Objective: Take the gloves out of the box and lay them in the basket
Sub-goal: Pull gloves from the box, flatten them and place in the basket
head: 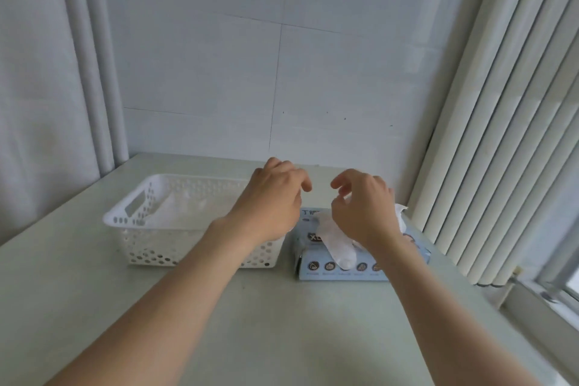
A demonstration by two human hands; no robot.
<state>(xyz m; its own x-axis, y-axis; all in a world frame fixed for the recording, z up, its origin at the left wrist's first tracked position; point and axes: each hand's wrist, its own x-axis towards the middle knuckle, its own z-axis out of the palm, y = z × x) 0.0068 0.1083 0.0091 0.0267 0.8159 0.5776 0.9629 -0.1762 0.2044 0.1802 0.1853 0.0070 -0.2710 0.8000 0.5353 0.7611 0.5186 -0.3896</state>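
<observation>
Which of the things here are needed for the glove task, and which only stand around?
For the job: basket, glove box, white glove sticking out of it, left hand, right hand.
Only around: table, window blinds, curtain.

Soft daylight, seemingly from right window (567, 287); edges bowed, slight blur.

The right hand (365, 210) is covering the opening of the box (332, 274), hiding whether it is pinching the glove (340, 244); the left hand (269, 200) is blocking the corner of the basket (150, 247) at two o'clock.
</observation>
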